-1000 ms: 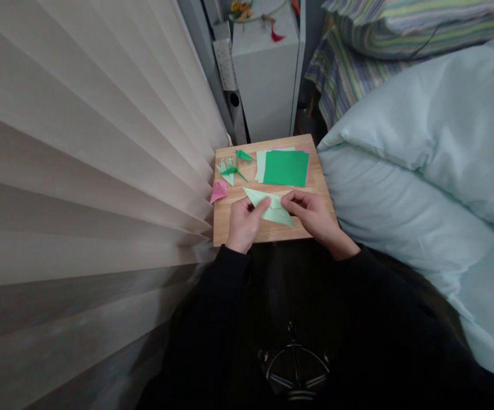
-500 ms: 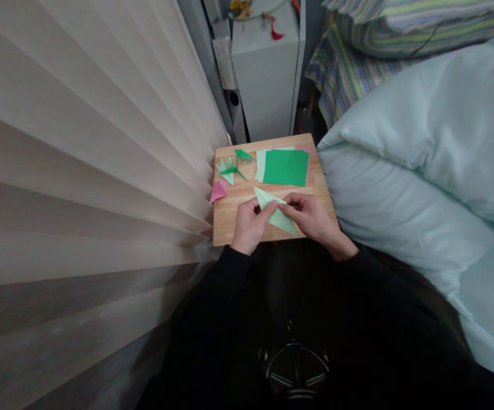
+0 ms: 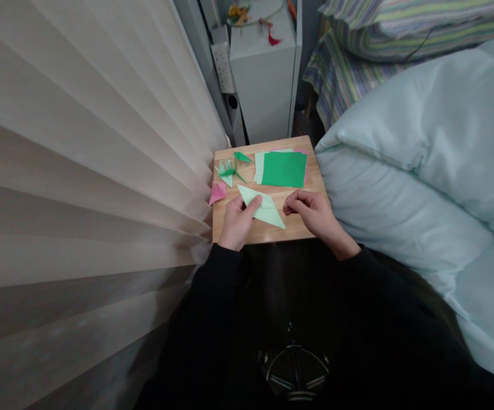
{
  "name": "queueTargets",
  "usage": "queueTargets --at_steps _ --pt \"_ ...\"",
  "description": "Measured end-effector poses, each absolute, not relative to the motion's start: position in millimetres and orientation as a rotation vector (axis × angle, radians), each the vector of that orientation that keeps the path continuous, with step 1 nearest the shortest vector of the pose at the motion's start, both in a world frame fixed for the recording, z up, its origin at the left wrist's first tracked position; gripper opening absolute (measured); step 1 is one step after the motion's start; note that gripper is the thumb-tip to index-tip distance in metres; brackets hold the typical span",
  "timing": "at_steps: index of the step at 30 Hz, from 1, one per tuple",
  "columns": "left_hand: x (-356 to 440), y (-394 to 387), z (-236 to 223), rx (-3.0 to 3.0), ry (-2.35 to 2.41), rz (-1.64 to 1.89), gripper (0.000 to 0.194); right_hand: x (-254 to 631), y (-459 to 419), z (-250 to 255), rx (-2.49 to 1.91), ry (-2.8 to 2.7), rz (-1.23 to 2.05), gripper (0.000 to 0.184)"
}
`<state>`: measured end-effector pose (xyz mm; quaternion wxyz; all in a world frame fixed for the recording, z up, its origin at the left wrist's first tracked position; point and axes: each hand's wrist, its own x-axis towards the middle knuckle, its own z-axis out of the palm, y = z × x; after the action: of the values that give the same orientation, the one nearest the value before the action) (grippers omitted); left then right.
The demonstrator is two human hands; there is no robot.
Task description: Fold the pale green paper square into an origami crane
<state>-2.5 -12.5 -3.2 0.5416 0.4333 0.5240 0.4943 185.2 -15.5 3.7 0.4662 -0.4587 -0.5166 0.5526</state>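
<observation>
A folded sheet of pale green origami paper (image 3: 269,213) is pinched in my left hand (image 3: 237,222), the thumb lying on top of it. The paper forms a slanted, diamond-like shape with a fold line across it. Just right of the paper, apart from it, is my right hand (image 3: 313,213), its fingers curled together with nothing visible in them. Behind the hands lies a stack of paper with a dark green sheet (image 3: 284,169) on top and pale green and pink edges showing. Folded green paper pieces (image 3: 228,171) and a pink folded piece (image 3: 217,193) sit at the left.
The small wooden table (image 3: 306,229) stands between a pleated curtain (image 3: 101,142) and a bed with a pale blue quilt (image 3: 400,171). A white cabinet (image 3: 264,91) rises behind it, with a red tassel (image 3: 273,40) on top. Below is a dark chair base (image 3: 297,367).
My right hand has let go of the pale green paper and is now apart from it. My left hand has moved left with the paper, which lies more level.
</observation>
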Motion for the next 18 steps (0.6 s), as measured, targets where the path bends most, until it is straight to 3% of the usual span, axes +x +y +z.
queueTargets --at_steps 4,7,18 --pt "0 -21 11 1.311 1.02 0.767 0.032 183 -14 3 -1.093 -1.221 1.423 0.024" --pt "4 -26 17 1.428 0.957 0.655 0.035 180 -15 3 -1.068 -1.297 1.474 0.024" --pt "5 -20 17 0.892 1.199 1.041 0.053 186 -11 4 -1.136 -0.959 1.383 0.025"
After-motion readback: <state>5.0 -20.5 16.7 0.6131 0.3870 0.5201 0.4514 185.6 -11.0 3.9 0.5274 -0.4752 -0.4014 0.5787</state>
